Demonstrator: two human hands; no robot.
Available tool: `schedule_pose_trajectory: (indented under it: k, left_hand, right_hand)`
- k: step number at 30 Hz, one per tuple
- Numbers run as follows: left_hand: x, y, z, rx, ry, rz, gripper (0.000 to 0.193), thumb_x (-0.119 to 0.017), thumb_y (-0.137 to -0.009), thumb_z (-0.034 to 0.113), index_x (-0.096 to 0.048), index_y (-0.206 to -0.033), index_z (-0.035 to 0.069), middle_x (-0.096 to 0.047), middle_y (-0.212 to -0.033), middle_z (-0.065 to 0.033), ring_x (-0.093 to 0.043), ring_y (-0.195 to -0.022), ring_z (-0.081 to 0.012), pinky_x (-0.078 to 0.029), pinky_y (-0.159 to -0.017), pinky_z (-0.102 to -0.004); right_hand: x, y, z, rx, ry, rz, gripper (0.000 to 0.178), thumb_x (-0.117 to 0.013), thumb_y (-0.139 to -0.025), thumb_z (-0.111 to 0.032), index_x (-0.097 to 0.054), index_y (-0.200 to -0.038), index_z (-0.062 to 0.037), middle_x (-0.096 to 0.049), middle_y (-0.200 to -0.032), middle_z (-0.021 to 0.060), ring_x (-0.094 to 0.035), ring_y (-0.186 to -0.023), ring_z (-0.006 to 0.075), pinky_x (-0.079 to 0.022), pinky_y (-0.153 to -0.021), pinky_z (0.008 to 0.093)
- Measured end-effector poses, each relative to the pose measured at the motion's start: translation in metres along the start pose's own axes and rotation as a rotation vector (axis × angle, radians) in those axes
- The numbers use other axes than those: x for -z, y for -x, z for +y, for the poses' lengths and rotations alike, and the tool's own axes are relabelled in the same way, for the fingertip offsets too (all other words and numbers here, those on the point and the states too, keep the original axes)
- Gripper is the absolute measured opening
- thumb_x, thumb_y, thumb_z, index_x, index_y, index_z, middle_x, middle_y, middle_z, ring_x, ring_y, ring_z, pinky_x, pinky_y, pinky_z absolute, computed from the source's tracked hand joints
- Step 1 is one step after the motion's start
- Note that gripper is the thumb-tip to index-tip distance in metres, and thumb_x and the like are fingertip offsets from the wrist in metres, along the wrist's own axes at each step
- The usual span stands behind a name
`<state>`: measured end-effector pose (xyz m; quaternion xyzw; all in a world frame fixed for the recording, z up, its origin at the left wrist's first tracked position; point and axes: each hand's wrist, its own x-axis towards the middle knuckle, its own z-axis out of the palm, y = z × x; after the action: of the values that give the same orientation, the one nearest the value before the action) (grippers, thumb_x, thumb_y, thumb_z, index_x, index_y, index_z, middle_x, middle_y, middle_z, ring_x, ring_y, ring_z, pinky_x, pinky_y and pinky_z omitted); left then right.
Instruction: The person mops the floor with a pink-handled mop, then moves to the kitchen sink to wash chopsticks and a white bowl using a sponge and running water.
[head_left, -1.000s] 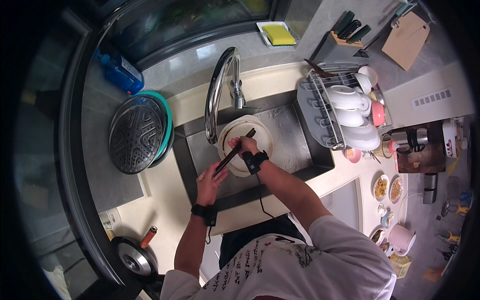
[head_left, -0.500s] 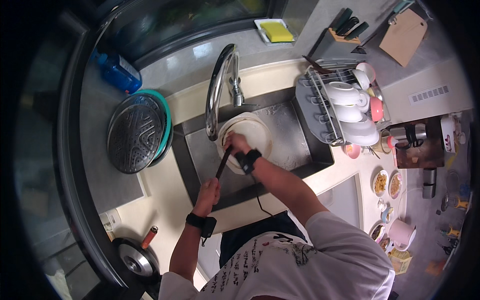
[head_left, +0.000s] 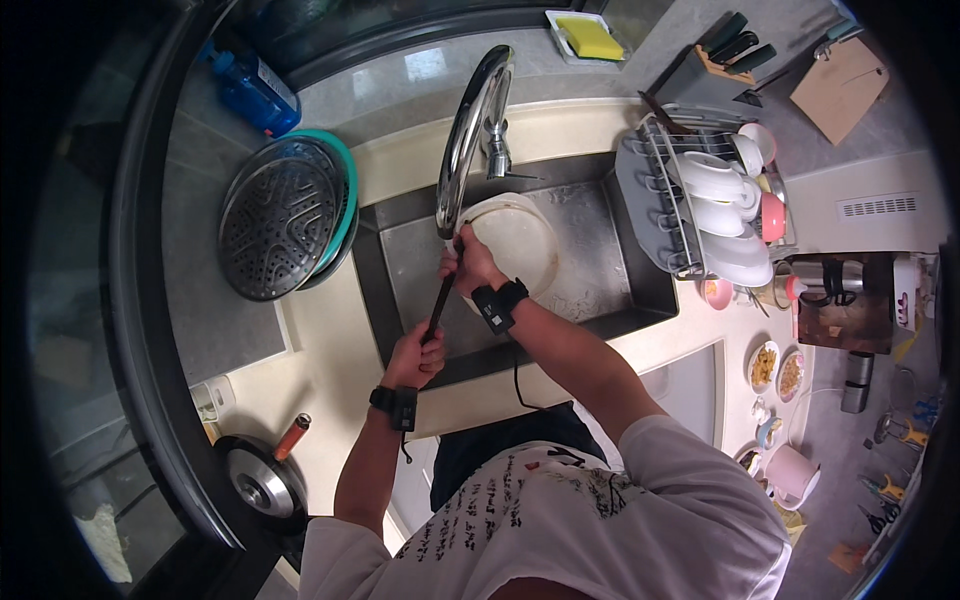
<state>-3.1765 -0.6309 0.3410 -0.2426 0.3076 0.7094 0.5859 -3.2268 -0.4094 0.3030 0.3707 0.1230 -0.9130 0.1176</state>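
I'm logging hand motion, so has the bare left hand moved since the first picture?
Yes: the bare left hand has moved back, closer to the near edge of the grey rectangular metal sink.

Your left hand (head_left: 416, 360) and right hand (head_left: 475, 265) are bare. You wear a boxy black module strapped to each wrist: the left module (head_left: 403, 408) trails a short black cord (head_left: 404, 446); the right module (head_left: 492, 309) has a small pale label (head_left: 497, 321) and a longer cable (head_left: 518, 386). Toward 6 o'clock, your white short-sleeved T-shirt (head_left: 560, 545) shows dark script-like columns (head_left: 456, 512) and a grey drawing (head_left: 615, 496), above dark trousers (head_left: 490, 442).
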Motion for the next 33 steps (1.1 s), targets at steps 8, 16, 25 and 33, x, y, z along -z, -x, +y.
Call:
schedule_pose_trajectory:
  k: [8,16,25,33]
  left_hand:
    - [-0.005,-0.022,-0.010,-0.206,-0.138,0.147,0.037,-0.052,-0.102,0.045,-0.057,-0.096,0.009,-0.031,-0.060,0.0080,-0.026,-0.044,-0.0047,-0.022,-0.040,-0.0222]
    - [-0.016,-0.039,0.050,-0.325,-0.265,0.294,0.024,-0.065,-0.097,0.030,-0.061,-0.095,0.007,-0.065,-0.075,-0.0029,-0.058,-0.055,-0.0097,-0.039,-0.043,-0.0225]
    - [-0.029,-0.110,0.056,-0.613,-0.082,0.372,0.028,-0.073,-0.091,0.031,-0.062,-0.084,0.006,-0.065,-0.074,-0.0052,-0.057,-0.055,-0.0094,-0.045,-0.047,-0.0221]
    - [-0.058,-0.137,0.022,-0.540,-0.162,0.139,0.029,-0.056,-0.101,0.025,-0.055,-0.107,-0.003,-0.068,-0.112,-0.0195,-0.069,-0.103,-0.0295,-0.056,-0.090,-0.0410]
  right_hand:
    - [0.006,-0.013,0.012,0.023,0.098,-0.110,0.026,-0.046,-0.102,-0.031,-0.050,-0.088,-0.0096,-0.047,-0.071,0.0021,-0.046,-0.061,0.0198,-0.046,-0.064,0.0380]
    - [0.029,-0.028,-0.038,0.379,-0.171,-0.032,0.025,-0.042,-0.104,-0.018,-0.049,-0.081,-0.0112,-0.046,-0.068,0.0011,-0.044,-0.061,0.0177,-0.045,-0.066,0.0359]
    - [0.074,0.071,-0.080,0.260,0.274,-0.067,0.018,-0.053,-0.101,-0.011,-0.058,-0.112,0.0015,-0.067,-0.116,0.0152,-0.060,-0.120,0.0299,-0.050,-0.105,0.0428]
    - [0.096,0.104,-0.069,0.029,0.768,0.125,0.034,-0.066,-0.096,-0.021,-0.061,-0.124,-0.0016,-0.072,-0.104,0.0137,-0.072,-0.087,0.0205,-0.060,-0.070,0.0282]
